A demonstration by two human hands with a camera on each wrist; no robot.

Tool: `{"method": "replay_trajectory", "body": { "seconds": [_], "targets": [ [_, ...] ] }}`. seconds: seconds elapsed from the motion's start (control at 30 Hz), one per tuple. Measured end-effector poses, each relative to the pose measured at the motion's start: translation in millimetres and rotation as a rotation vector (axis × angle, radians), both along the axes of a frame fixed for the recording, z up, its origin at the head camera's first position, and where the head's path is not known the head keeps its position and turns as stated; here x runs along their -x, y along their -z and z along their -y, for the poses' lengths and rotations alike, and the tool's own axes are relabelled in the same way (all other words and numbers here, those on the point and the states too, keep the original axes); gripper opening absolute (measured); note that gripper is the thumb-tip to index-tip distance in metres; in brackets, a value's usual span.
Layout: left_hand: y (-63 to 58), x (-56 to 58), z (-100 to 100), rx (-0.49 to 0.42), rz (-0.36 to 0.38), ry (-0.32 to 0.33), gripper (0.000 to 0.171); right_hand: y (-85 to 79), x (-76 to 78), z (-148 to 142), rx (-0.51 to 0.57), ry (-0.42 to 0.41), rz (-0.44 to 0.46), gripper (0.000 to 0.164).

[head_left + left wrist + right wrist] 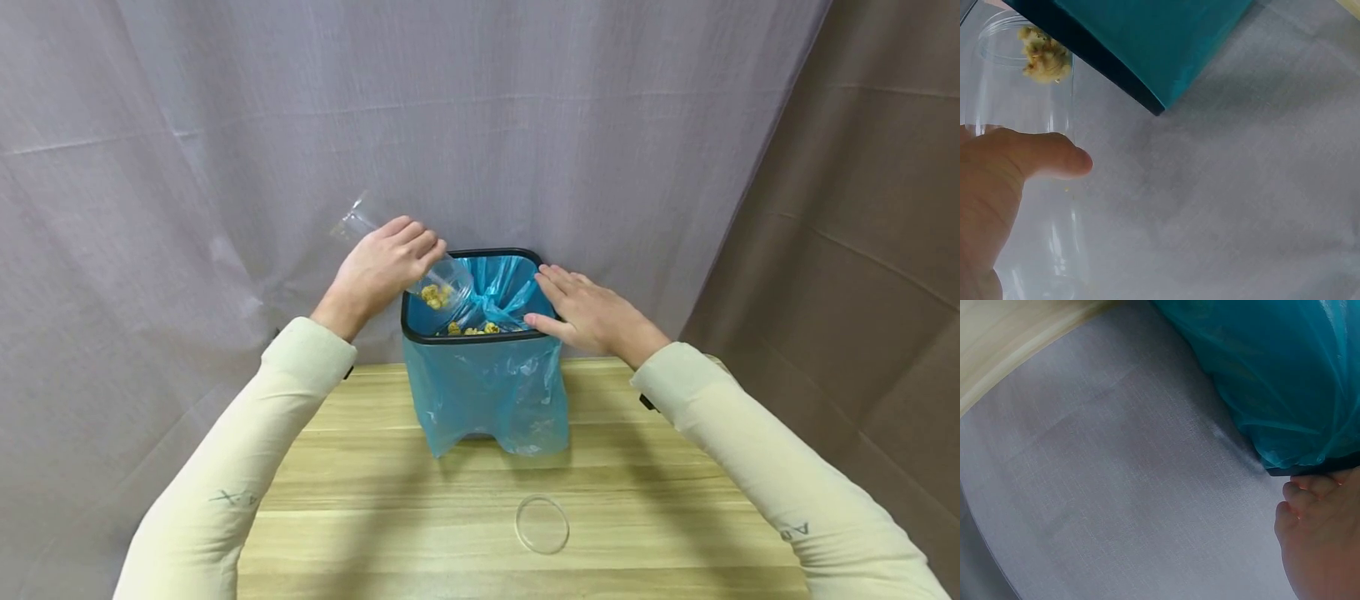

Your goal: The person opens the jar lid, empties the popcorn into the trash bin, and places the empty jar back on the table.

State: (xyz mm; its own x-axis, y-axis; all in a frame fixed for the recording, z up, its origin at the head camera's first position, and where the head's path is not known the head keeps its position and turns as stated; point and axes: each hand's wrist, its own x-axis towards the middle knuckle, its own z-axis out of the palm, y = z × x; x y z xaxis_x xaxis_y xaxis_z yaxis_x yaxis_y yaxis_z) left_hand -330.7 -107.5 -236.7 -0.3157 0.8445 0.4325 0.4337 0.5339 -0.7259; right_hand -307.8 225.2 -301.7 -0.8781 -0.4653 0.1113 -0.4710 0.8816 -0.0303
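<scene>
My left hand (390, 262) grips a clear plastic jar (1054, 244) round its middle and holds it tipped, mouth down, over a bin (480, 337). Pieces of yellow popcorn (435, 297) are near the jar's mouth, and more popcorn (472, 330) lies inside the bin. The bin has a black rim and a blue plastic bag (487, 392) lining it, folded down over the outside. At the bin's right side my right hand (588, 312) rests on the rim with extended fingers; the thumb reaches over the opening.
The bin stands at the back of a light wooden table (465, 517). A clear round lid or ring (542, 525) lies on the table in front of it. Grey curtain (480, 125) hangs close behind, and a brownish one (847, 292) on the right.
</scene>
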Motion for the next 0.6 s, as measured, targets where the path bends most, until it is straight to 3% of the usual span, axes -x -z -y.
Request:
{"method": "replay_trajectory", "body": {
  "seconds": [0.2, 0.3, 0.37, 0.43, 0.53, 0.6],
  "targets": [
    [2.4, -2.8, -0.1, -0.033, 0.089, -0.028, 0.046, 0.8, -0.6, -0.3, 0.003, -0.001, 0.004, 0.089],
    [4.3, -3.5, 1.7, -0.140, 0.235, -0.055, 0.052, 1.2, -0.7, -0.3, 0.005, -0.005, 0.006, 0.089],
    [5.9, -3.3, 4.1, -0.175, 0.271, -0.075, 0.053, 1.4, -0.7, -0.2, 0.006, -0.007, 0.008, 0.089],
    [7.4, -3.1, 5.9, -0.179, 0.274, -0.094, 0.053, 1.1, -1.2, -0.1, 0.005, -0.009, 0.011, 0.090],
    [8.3, -3.0, 6.6, -0.083, 0.166, -0.109, 0.046, -0.2, -1.8, -0.7, 0.002, -0.004, 0.016, 0.090],
    [8.1, -3.7, 5.3, -0.064, 0.142, -0.106, 0.045, -0.7, -2.2, -1.2, 0.003, 0.002, 0.017, 0.090]
  ]
}}
